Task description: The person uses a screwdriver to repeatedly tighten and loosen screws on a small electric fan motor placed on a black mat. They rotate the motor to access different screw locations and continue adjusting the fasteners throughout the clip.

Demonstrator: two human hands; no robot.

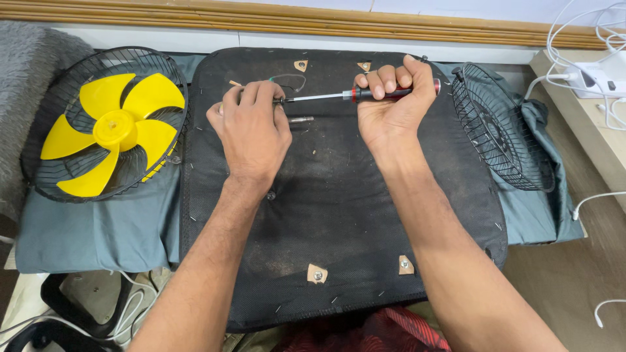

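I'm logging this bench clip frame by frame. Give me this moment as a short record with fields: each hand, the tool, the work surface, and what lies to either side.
right hand: closed around the red and black handle of the screwdriver
left hand: fingers pinch a small part at the screwdriver's tip
work surface: black fabric-covered panel, bolts showing through cut patches
loose item: short metal shaft beside the left hand
left side: yellow fan blade lying in a black wire grille
right side: second wire grille, tilted on grey cloth
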